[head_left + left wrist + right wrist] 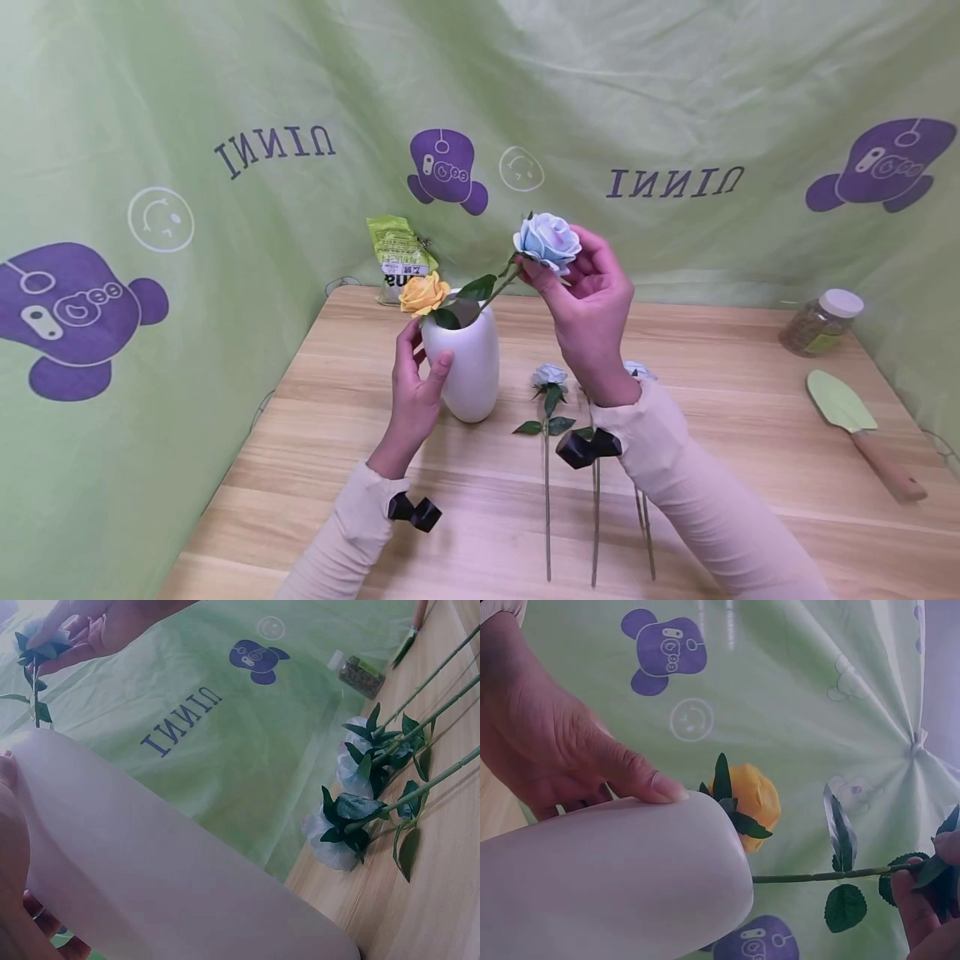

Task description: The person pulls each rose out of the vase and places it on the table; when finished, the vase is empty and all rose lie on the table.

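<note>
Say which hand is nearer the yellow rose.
Left. The left hand grips the white vase just below the yellow rose; the right hand is farther off, to the bloom's right, holding the blue rose.

Curtained-off tabletop workspace, green cartoon-print fabric walls (360, 50), wood-grain table (300, 433) between them

Around me hangs a creased, pale green cloth (360, 75), printed with upside-down purple cartoon figures (446, 167), white smiling faces (521, 169) and purple lettering (675, 182). I see its folds drawn together at a gathered tuft (919, 741). My counter (292, 467) has light wood grain.
</note>
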Demonstrator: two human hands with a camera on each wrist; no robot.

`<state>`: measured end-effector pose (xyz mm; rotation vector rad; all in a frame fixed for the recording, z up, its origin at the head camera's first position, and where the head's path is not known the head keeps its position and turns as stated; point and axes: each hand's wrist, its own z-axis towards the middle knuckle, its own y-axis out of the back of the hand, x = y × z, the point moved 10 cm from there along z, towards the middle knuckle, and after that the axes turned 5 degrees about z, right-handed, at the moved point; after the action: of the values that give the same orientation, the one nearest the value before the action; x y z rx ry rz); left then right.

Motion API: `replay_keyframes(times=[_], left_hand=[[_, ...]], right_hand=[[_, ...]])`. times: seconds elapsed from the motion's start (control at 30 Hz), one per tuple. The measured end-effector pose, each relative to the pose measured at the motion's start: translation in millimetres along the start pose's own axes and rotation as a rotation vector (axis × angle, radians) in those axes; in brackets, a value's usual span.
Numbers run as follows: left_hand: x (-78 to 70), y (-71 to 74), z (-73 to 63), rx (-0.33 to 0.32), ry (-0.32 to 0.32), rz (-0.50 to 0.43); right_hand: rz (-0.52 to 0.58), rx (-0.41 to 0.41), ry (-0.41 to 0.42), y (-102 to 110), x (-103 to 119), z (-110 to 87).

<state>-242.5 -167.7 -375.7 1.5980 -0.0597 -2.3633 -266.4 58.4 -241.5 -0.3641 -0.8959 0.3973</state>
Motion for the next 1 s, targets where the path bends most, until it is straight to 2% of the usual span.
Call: replay_keyframes(times=[0.33, 0.77, 1.0], left_hand=[[0.0, 2.2, 0.0, -0.032, -0.030, -0.006], [-0.9, 2.7, 0.1, -0.035, -0.035, 0.003], [-1.7, 2.3, -0.6, -0.036, -0.027, 0.007]], right_hand=[[0.057, -0.039, 0.096, 7, 19, 1.6], [0.131, -0.112, 0.082, 26, 19, 2.1], [0.169, -0.148, 0.114, 31, 25, 3.5]])
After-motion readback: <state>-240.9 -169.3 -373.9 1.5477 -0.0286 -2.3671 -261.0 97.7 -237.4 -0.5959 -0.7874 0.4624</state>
